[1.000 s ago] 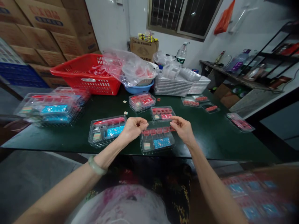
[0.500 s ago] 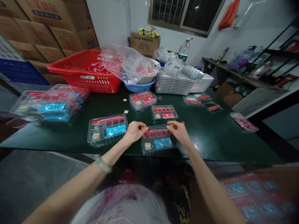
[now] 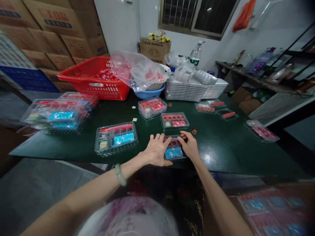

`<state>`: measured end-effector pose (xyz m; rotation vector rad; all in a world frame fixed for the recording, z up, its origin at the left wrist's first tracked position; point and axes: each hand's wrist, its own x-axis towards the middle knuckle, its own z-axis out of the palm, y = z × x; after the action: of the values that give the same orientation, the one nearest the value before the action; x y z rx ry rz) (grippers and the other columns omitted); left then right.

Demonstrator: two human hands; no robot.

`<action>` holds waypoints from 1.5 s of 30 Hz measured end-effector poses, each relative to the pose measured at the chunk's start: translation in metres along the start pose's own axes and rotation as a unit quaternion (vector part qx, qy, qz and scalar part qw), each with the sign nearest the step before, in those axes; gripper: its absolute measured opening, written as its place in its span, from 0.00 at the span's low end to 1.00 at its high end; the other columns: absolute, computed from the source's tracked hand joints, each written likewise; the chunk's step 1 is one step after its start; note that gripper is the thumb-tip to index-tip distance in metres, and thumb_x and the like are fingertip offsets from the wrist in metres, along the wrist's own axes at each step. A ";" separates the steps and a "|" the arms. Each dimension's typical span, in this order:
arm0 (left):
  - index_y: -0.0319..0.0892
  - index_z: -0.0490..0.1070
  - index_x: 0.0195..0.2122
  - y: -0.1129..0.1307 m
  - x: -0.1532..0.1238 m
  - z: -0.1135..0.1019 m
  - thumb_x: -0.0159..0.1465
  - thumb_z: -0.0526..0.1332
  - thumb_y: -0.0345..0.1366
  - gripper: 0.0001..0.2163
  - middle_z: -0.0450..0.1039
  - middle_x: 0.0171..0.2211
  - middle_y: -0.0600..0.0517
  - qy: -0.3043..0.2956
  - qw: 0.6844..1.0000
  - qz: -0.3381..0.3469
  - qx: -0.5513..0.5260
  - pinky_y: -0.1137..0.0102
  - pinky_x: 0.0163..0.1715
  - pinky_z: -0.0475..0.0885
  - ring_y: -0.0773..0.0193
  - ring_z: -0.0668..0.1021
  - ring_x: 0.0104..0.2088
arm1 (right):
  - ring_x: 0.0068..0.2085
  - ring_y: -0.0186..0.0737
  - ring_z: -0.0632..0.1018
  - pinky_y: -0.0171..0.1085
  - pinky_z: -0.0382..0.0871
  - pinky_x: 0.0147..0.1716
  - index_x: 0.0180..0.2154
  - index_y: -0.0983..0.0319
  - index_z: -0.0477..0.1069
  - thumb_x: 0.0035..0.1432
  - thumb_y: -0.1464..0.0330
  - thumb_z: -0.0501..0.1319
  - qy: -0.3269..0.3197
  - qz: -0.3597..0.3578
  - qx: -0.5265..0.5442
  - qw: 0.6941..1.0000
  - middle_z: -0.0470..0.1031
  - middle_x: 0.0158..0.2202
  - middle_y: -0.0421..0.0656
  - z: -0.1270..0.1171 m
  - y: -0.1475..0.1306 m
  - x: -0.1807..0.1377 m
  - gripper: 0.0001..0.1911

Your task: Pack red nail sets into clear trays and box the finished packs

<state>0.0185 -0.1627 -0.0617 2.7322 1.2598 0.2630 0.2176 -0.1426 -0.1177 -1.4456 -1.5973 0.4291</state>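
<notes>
A clear plastic tray [image 3: 174, 153] holding a blue patterned packet and a row of dark red pieces lies at the table's front edge. My left hand [image 3: 157, 151] is spread over its left end, fingers apart, hiding that part. At the far right corner, my right hand [image 3: 190, 145] pinches the tray's rim between thumb and fingers. Just beyond is a similar tray [image 3: 175, 121] with a red dotted packet. To the left sits a tray stack [image 3: 116, 137] with a red, pen-like long piece, a blue packet and a striped block.
Behind stand a red basket [image 3: 108, 88], a blue basin [image 3: 150, 93] under plastic bags, and stacked empty trays [image 3: 184, 91]. More filled trays [image 3: 61, 114] are at the left. Small trays with red pieces [image 3: 205, 107] lie right. A loose red piece [image 3: 194, 131] rests near my right hand.
My left hand has gone from pinching the tray's far edge to lying spread over its left end. My right hand stays at the far right corner, slightly lower.
</notes>
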 end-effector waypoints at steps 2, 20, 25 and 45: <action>0.45 0.55 0.57 -0.005 0.004 -0.011 0.40 0.64 0.53 0.42 0.62 0.47 0.41 0.004 1.000 0.007 -0.020 0.55 0.41 0.60 0.48 0.66 0.43 | 0.34 0.38 0.73 0.38 0.69 0.35 0.46 0.64 0.67 0.56 0.62 0.55 0.033 0.040 0.060 0.997 0.72 0.37 0.47 -0.007 0.006 -0.006 0.19; 0.39 0.51 0.59 -0.049 0.112 -0.043 0.42 0.60 0.62 0.47 0.44 0.61 0.35 0.050 0.996 0.045 0.056 0.43 0.51 0.45 0.35 0.42 0.60 | 0.35 0.43 0.76 0.41 0.70 0.34 0.42 0.64 0.70 0.55 0.60 0.55 0.060 0.039 -0.043 0.997 0.76 0.37 0.50 -0.020 0.027 -0.023 0.17; 0.45 0.50 0.60 -0.110 -0.016 -0.098 0.45 0.59 0.61 0.44 0.47 0.61 0.39 0.022 0.997 -0.041 0.061 0.45 0.51 0.50 0.41 0.50 0.60 | 0.31 0.41 0.76 0.39 0.70 0.30 0.42 0.63 0.71 0.54 0.59 0.56 0.052 0.048 -0.078 0.994 0.76 0.35 0.48 -0.021 0.034 -0.026 0.18; 0.49 0.54 0.58 -0.110 -0.072 -0.036 0.49 0.63 0.44 0.34 0.55 0.51 0.46 0.072 0.987 -0.120 -0.082 0.56 0.49 0.59 0.50 0.63 0.51 | 0.33 0.39 0.75 0.38 0.69 0.33 0.42 0.64 0.70 0.56 0.62 0.55 0.051 0.056 -0.007 0.997 0.75 0.36 0.47 -0.014 0.022 -0.024 0.16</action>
<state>-0.1161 -0.1450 -0.0543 2.4328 1.5138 0.5210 0.2398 -0.1631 -0.1363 -1.5488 -1.4460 0.4039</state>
